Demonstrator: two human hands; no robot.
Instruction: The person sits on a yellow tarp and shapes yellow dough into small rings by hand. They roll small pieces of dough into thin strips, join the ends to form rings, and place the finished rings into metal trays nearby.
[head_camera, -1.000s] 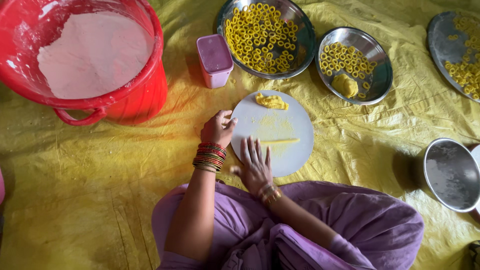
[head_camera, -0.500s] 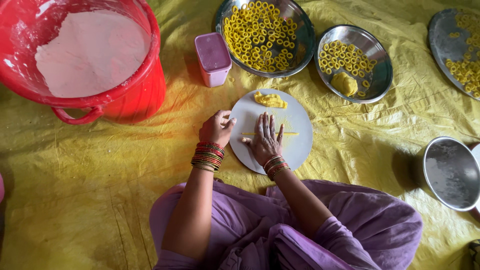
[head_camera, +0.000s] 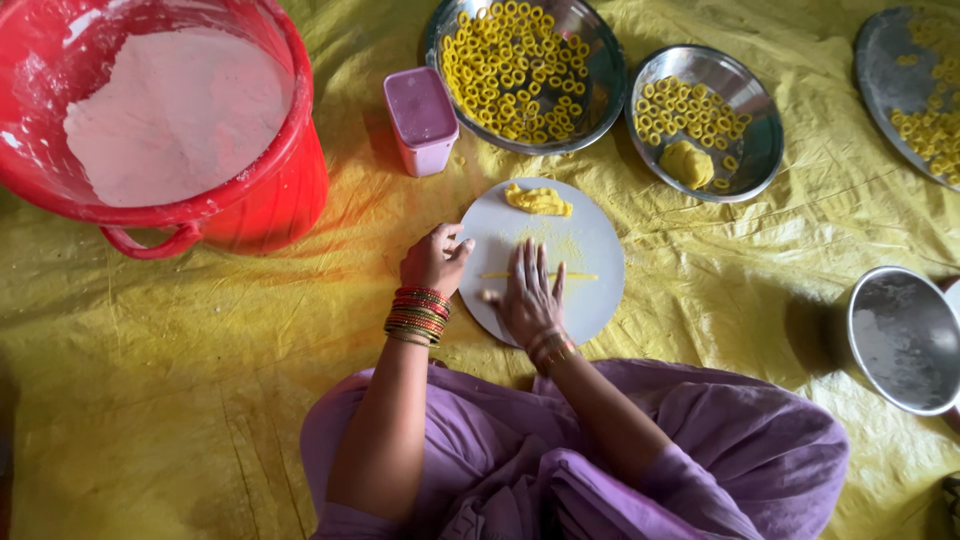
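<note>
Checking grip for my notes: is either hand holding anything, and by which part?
Nothing is gripped. The left hand rests curled on the round board's left edge; the right hand lies flat on a thin dough strip.
</note>
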